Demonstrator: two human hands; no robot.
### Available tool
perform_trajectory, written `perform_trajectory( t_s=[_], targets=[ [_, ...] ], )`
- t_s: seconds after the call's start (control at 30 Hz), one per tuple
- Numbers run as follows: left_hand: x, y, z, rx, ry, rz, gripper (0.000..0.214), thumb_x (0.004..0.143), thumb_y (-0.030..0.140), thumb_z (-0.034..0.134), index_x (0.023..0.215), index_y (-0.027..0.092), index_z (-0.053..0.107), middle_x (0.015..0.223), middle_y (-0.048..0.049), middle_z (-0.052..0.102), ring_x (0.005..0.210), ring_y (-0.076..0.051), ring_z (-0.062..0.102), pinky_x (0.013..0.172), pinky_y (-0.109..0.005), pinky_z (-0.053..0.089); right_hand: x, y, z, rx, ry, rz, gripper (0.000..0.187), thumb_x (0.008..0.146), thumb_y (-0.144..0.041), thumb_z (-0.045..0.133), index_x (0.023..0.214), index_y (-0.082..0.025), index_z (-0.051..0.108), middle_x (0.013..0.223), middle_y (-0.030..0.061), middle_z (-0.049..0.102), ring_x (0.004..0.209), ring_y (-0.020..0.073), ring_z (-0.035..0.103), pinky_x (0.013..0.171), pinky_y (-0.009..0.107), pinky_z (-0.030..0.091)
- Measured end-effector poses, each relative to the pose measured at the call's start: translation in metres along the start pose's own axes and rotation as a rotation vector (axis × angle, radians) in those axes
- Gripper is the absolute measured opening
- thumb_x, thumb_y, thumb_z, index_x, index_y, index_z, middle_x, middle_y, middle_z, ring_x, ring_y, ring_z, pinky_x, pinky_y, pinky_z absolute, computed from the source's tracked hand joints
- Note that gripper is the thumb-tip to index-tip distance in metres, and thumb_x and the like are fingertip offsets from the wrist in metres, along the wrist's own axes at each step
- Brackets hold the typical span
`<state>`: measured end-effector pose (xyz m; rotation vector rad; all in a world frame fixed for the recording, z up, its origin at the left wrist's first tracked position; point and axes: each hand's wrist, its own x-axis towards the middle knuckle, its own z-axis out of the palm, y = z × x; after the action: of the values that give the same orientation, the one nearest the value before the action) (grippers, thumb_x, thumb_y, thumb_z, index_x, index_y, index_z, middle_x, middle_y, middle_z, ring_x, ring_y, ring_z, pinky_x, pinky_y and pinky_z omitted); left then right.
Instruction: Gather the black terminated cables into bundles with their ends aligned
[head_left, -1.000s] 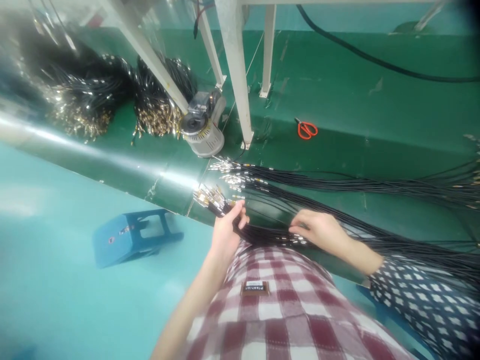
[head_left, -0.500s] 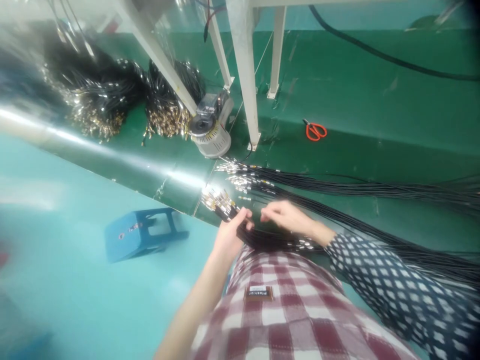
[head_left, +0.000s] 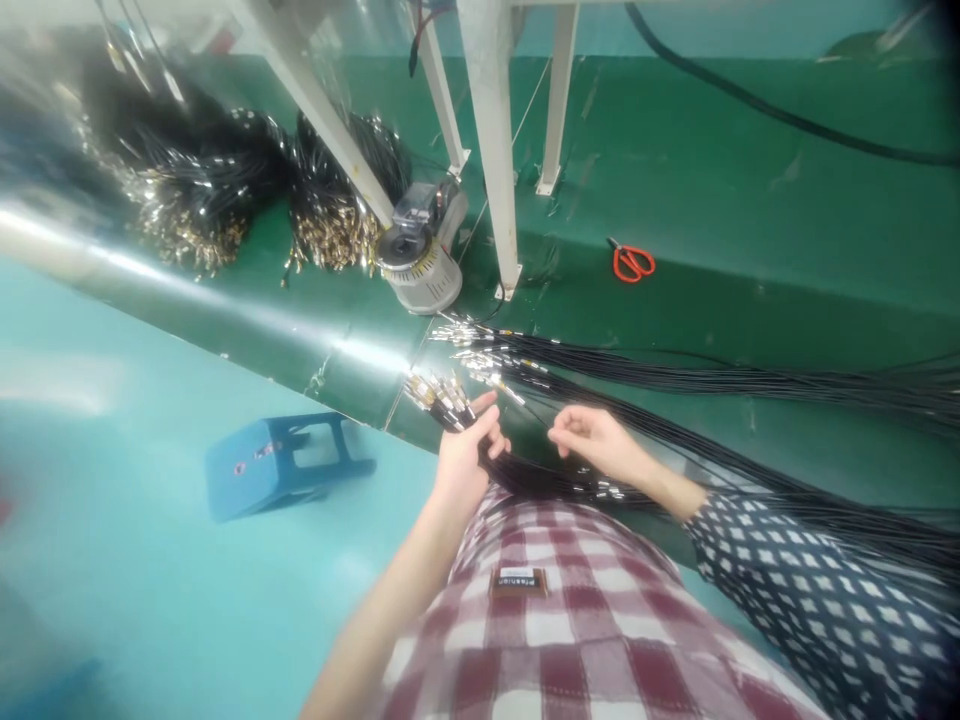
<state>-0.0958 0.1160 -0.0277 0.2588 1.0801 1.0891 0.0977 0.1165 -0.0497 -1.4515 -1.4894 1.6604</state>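
Observation:
My left hand (head_left: 466,462) is closed round a bundle of black cables (head_left: 525,476), just behind their metal connector ends (head_left: 439,395), with some fingers lifted. Thumb and fingers of my right hand (head_left: 596,442) pinch a single thin black cable (head_left: 537,414). Its silvery connector (head_left: 510,391) points up and left, between the two hands. Just beyond, two more bundles of black cables (head_left: 675,375) lie on the green surface with their connectors (head_left: 469,335) to the left. A few other connectors (head_left: 600,487) show near my lap, on the held bundle.
Orange-handled snips (head_left: 632,262) lie on the green surface (head_left: 720,220). A round grey-white machine (head_left: 420,262) stands by white metal legs (head_left: 491,160). Heaps of cables (head_left: 337,200) lie at the back left. A blue plastic stool (head_left: 285,465) is on the floor to the left.
My right hand has moved right, away from my left hand, and a single cable with its connector now shows between them. The fingers of my left hand have lifted a little.

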Motion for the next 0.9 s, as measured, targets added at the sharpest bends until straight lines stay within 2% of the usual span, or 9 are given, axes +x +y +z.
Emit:
perform_trajectory(
  t_s=[0.1,0.23,0.43,0.53,0.63,0.77,0.83,0.9],
  targets=[
    [0.003,0.004,0.009,0.050,-0.018,0.010,0.031,0.068,0.021,0.076,0.094,0.012,0.062,0.050,0.0072,0.045,0.038,-0.005,0.036,0.051,-0.026,0.037,-0.015,-0.006,0.006,0.113,0.038,0.014,0.031,0.080,-0.047,0.062,0.075,-0.018,0.053,0.060,-0.0006,0.062,0.056,0.0122,0.055,0.059,0.026,0.043],
    [0.001,0.007,0.017,0.137,-0.059,0.022,0.023,0.067,0.020,0.077,0.082,0.011,0.062,0.046,0.0072,0.043,0.038,-0.006,0.036,0.051,-0.027,0.037,-0.012,-0.017,0.018,0.163,0.073,-0.027,0.028,0.080,-0.044,0.062,0.075,-0.019,0.052,0.059,-0.0014,0.060,0.055,0.0120,0.054,0.058,0.026,0.042],
    [0.001,0.005,0.011,0.209,-0.104,-0.006,0.021,0.067,0.020,0.077,0.080,0.012,0.062,0.044,0.0074,0.043,0.039,-0.007,0.038,0.051,-0.027,0.038,-0.007,-0.028,0.026,0.200,0.088,-0.042,0.026,0.078,-0.041,0.062,0.072,-0.019,0.050,0.057,-0.0027,0.058,0.053,0.0113,0.053,0.056,0.025,0.042],
    [0.002,0.005,0.008,0.277,-0.121,-0.038,0.021,0.066,0.020,0.078,0.076,0.012,0.062,0.044,0.0056,0.046,0.039,-0.008,0.041,0.051,-0.027,0.038,-0.008,-0.025,0.024,0.196,0.090,-0.038,0.025,0.078,-0.040,0.062,0.073,-0.019,0.051,0.057,-0.0026,0.058,0.053,0.0112,0.053,0.057,0.025,0.042],
    [0.001,0.005,0.010,0.255,-0.141,-0.020,0.022,0.067,0.021,0.077,0.081,0.011,0.063,0.048,0.0050,0.048,0.039,-0.007,0.041,0.051,-0.026,0.038,-0.009,-0.022,0.018,0.192,0.068,-0.040,0.027,0.079,-0.042,0.063,0.073,-0.019,0.050,0.056,-0.0029,0.058,0.052,0.0106,0.051,0.056,0.024,0.039],
    [-0.002,0.005,0.014,0.161,-0.090,0.017,0.020,0.068,0.022,0.076,0.077,0.011,0.063,0.047,0.0064,0.044,0.039,-0.005,0.038,0.051,-0.025,0.038,-0.007,-0.032,0.012,0.067,-0.128,0.019,0.028,0.081,-0.045,0.061,0.076,-0.017,0.055,0.061,-0.0002,0.064,0.050,0.0098,0.049,0.051,0.022,0.034],
    [-0.002,0.005,0.014,0.159,-0.084,-0.003,0.020,0.068,0.022,0.077,0.076,0.010,0.064,0.046,0.0066,0.042,0.040,-0.006,0.038,0.050,-0.025,0.038,-0.003,-0.043,0.015,-0.091,-0.093,-0.041,0.028,0.082,-0.045,0.060,0.078,-0.017,0.060,0.067,0.0003,0.065,0.052,0.0096,0.048,0.050,0.022,0.033],
    [-0.002,0.006,0.012,0.140,-0.095,-0.024,0.021,0.068,0.022,0.076,0.078,0.008,0.065,0.045,0.0062,0.041,0.040,-0.006,0.038,0.048,-0.023,0.034,0.001,-0.050,0.019,-0.261,0.025,-0.149,0.024,0.085,-0.041,0.058,0.078,-0.018,0.064,0.071,-0.0002,0.065,0.055,0.0096,0.048,0.053,0.023,0.034]
  ],
)
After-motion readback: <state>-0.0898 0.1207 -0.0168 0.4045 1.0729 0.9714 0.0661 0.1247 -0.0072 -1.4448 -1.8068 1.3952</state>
